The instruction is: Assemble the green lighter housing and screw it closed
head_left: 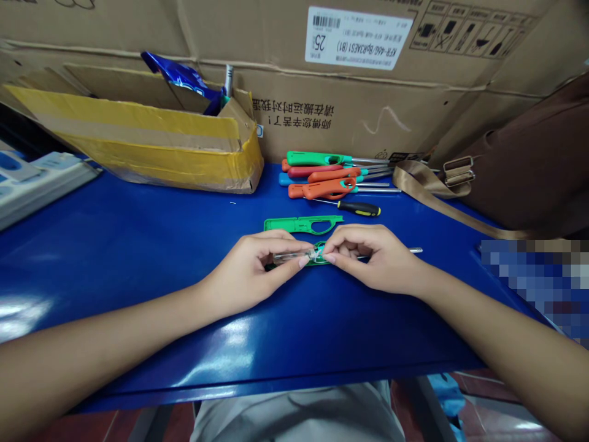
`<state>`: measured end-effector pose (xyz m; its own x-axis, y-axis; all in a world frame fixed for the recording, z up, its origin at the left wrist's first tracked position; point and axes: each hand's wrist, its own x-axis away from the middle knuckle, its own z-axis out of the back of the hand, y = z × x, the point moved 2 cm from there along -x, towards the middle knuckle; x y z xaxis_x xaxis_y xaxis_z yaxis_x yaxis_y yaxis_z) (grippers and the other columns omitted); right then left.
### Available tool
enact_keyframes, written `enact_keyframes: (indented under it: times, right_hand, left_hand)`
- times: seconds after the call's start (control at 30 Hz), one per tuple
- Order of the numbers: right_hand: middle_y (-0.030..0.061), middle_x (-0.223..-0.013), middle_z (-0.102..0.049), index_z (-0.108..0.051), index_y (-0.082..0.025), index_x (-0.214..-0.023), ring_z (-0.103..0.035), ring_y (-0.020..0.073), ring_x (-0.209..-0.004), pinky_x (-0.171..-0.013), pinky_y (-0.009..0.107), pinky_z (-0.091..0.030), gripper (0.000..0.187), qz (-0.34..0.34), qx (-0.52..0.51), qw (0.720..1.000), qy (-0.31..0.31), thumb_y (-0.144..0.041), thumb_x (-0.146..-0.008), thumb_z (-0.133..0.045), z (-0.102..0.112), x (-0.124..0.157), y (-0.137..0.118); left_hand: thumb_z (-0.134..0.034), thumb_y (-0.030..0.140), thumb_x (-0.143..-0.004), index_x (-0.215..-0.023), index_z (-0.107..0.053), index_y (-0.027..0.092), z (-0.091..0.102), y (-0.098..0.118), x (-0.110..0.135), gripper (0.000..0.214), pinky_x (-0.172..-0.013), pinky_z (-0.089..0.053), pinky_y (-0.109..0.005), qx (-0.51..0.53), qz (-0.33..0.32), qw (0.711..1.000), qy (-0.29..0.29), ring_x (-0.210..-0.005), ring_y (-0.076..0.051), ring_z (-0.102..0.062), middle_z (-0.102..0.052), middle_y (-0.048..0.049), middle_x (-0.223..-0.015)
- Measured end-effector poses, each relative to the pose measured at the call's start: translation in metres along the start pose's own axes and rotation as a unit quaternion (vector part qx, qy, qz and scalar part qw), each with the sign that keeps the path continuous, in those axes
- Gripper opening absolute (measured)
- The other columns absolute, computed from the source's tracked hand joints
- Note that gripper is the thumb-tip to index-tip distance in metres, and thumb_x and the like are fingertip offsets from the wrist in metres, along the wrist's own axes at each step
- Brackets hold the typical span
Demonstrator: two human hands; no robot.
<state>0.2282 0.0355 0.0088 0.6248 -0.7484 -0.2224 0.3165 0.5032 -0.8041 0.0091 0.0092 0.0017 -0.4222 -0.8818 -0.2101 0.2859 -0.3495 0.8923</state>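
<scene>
My left hand [257, 267] and my right hand [368, 255] meet at the middle of the blue table [138, 245], fingers pinched together on a lighter assembly [317, 253]. It has a clear tube under my left fingers, a green shell beneath, and a thin metal rod [411, 250] sticking out to the right past my right hand. Just behind my hands lies a separate green lighter shell half [304, 224], flat on the table.
A pile of green, orange and red long lighters [326, 175] and a black-and-yellow screwdriver [359, 209] lie further back. A taped cardboard box [151, 144] stands back left, large cartons behind. A brown bag [529, 166] with strap sits right; a white tray [37, 181] lies at the left edge.
</scene>
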Motion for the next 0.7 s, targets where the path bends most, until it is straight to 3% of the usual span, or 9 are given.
enact_keyframes:
  times: [0.7]
  right_hand:
    - [0.0025,-0.075,-0.063,-0.07,-0.013,-0.085,-0.047,0.006,-0.054,-0.048,0.019,-0.037,0.015,-0.015,-0.017,1.0,0.009,-0.025,-0.092,-0.064,-0.0038,0.0008,0.0031]
  left_hand:
    - [-0.068,0.022,-0.093,-0.111,-0.079,0.016,-0.0028,-0.0015,0.0006,0.022,-0.066,-0.05,-0.024,-0.021,-0.025,0.999,0.004,-0.078,-0.014,-0.065,-0.072,-0.0054,-0.091]
